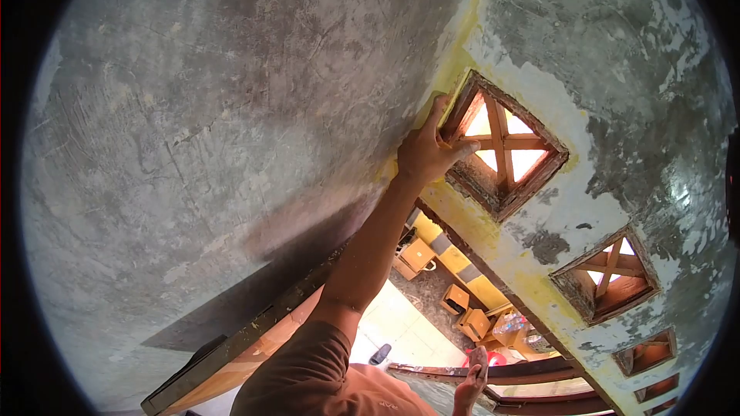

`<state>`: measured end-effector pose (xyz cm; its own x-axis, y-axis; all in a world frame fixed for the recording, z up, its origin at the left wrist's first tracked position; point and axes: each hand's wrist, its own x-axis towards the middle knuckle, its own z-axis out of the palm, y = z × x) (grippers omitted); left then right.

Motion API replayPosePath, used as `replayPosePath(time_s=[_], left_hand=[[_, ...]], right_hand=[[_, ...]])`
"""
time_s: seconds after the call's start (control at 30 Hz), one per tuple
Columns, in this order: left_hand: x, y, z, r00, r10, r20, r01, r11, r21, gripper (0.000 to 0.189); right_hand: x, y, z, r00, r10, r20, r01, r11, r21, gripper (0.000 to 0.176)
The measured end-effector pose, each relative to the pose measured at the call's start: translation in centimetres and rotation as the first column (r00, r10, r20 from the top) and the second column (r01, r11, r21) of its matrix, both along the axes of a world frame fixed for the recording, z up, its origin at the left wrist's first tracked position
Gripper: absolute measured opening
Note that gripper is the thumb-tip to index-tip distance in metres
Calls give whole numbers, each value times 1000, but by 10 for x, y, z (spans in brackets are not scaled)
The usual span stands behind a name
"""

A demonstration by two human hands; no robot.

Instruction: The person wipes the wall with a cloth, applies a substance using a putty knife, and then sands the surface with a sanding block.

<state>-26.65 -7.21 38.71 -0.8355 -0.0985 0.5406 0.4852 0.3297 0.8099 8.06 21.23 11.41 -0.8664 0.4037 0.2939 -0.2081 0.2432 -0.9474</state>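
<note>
My left hand (426, 156) reaches up with the arm stretched out. Its thumb and fingers are hooked on the left edge of a square wooden vent frame (539, 177) with crossed slats, set in the wall. The thumb lies over the frame and the fingertips point up along its yellow-smeared side. Low in the view, my right hand (472, 387) is raised near my body, fingers closed. Whatever may be in it is too small and partly hidden to name.
More vents (609, 273) run down the patchy wall on the right. A bare grey wall (223, 100) fills the left, above an open wooden door (239, 358). Through the doorway below, cardboard boxes (416, 256) and a dark sandal (379, 353) rest on the floor.
</note>
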Motion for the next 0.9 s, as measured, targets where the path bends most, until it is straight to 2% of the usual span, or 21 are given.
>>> replayPosePath(time_s=[0.13, 0.23, 0.3, 0.33, 0.37, 0.4, 0.43, 0.47, 0.5, 0.53, 0.57, 0.6, 0.63, 0.67, 0.7, 0.73, 0.77, 0.8, 0.83, 0.87, 0.9], left_hand=[[-3, -1, 4, 999, 29, -21, -28, 999, 20, 98], [-7, 3, -6, 998, -37, 41, 38, 999, -2, 102], [-19, 23, -42, 983, 31, -183, 44, 919, 392, 90], [-11, 32, -57, 985, -65, -162, 150, 787, 599, 77], [1, 38, -77, 973, -178, -150, 228, 597, 769, 65], [2, 46, -109, 985, -136, -105, 163, 560, 812, 40], [23, 49, -126, 917, -363, -164, 287, 316, 904, 25], [39, 63, -140, 908, -412, -80, 130, 95, 987, 18], [54, 50, -180, 660, -744, 98, 76, 195, 978, 26], [67, 65, -214, 587, -772, 243, -27, 281, 959, 29], [86, 75, -227, 498, -777, 386, -118, 381, 917, 33], [101, 81, -252, 408, -793, 454, -226, 394, 891, 33], [108, 86, -273, 315, -799, 512, -325, 416, 849, 33], [117, 93, -276, 272, -772, 574, -332, 484, 809, 33], [124, 99, -274, 237, -737, 633, -342, 547, 764, 34], [128, 103, -269, 243, -762, 600, -241, 552, 798, 33], [130, 106, -261, 248, -788, 564, -144, 546, 826, 33], [132, 114, -246, 295, -795, 529, -36, 545, 838, 29], [133, 121, -227, 273, -793, 545, -10, 564, 826, 29], [132, 129, -206, 300, -839, 453, 92, 498, 862, 28], [131, 133, -191, 312, -881, 356, 195, 426, 883, 28]], right_hand=[[10, -1, -11, 998, 61, 2, -61, 998, -23, 43], [7, -11, -5, 999, 17, 44, -17, 1000, 14, 44], [1, -17, -2, 1000, -2, 10, 2, 1000, 23, 44], [1, -19, 0, 999, -24, -21, 24, 999, 37, 45], [0, -16, 2, 1000, -4, -18, 5, 997, 80, 45], [0, -8, 4, 997, -71, -20, 72, 996, 59, 45], [0, 8, 5, 986, -162, -49, 169, 958, 232, 46], [-1, 26, 6, 966, -246, -80, 257, 881, 396, 47], [-1, 42, 9, 940, -323, -110, 329, 772, 544, 48], [-1, 56, 12, 909, -394, -139, 378, 635, 674, 50], [-4, 62, 22, 873, -458, -165, 398, 477, 783, 51], [-17, 47, 64, 846, -476, -240, 533, 755, 382, 52], [-21, 65, 73, 787, -520, -331, 616, 652, 442, 53], [-29, 70, 103, 718, -573, -396, 696, 567, 441, 56], [-32, 91, 102, 634, -654, -413, 768, 466, 440, 61], [-41, 100, 116, 558, -658, -505, 829, 460, 318, 66], [-50, 105, 124, 469, -748, -469, 881, 365, 300, 67], [-63, 104, 127, 441, -816, -373, 885, 325, 335, 68], [-87, 91, 129, 515, -823, -240, 856, 504, 110, 69], [-126, 91, 90, 392, -833, -389, 903, 268, 336, 72], [-163, 60, 91, 329, -755, -567, 932, 164, 322, 75]])
